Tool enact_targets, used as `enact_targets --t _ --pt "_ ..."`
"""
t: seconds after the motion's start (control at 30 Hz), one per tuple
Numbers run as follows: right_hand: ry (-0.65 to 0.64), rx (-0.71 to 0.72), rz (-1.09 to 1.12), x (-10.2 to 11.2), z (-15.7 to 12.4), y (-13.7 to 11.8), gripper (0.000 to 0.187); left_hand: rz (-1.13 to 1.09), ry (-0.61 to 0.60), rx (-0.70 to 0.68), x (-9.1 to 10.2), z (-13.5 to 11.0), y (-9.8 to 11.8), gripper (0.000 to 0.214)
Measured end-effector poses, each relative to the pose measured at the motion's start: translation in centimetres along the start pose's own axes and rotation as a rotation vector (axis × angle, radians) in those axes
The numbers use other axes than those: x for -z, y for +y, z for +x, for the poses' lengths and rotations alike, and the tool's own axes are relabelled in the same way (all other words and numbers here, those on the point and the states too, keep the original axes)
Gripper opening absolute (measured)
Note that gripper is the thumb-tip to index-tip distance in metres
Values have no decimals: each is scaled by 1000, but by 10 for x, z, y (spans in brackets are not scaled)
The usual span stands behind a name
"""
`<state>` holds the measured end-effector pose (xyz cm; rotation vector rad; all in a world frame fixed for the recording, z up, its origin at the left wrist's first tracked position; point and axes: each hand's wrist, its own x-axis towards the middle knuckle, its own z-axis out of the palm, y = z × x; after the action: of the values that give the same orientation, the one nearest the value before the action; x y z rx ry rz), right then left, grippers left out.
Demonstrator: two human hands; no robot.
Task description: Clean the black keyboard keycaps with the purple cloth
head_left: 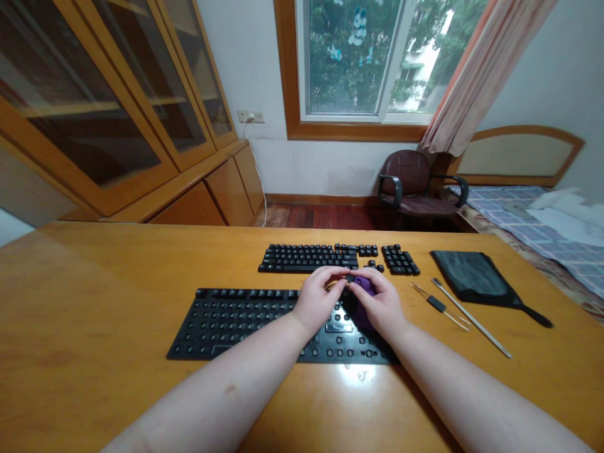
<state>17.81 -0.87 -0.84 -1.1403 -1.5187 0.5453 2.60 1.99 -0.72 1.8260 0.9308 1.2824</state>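
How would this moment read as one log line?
Left hand: pinching black piece | right hand: holding purple cloth beside it | keyboard: under hands | keycaps: laid out beyond keyboard

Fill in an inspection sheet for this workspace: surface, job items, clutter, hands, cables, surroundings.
Surface: wooden table, glossy, with a bright reflection in front of the keyboard.
Job's things: keyboard with many bare key sockets; loose keys grouped behind it; purple cloth at the right hand.
Clutter: wire tool, thin brush and dark pouch, all right of the keyboard.
Hands: left hand and right hand meet over the keyboard, fingertips on a small dark piece.
Cables: white cord hangs from a wall socket.
Surroundings: cabinet, window, chair, bed.
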Motion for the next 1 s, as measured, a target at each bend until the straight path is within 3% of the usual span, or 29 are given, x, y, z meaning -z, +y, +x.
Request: enact_targets --t 0.33,0.57,1.0 --pt "28 -56 -17 -2 -1 3 20 57 -52 6 -1 -1 0 24" --pt "4 -2 -4 0 0 -2 17 277 -183 -52 -3 -1 -2 34" --pt "72 -126 -17 0 -4 0 18 651 -510 -128 -4 -1 10 22"
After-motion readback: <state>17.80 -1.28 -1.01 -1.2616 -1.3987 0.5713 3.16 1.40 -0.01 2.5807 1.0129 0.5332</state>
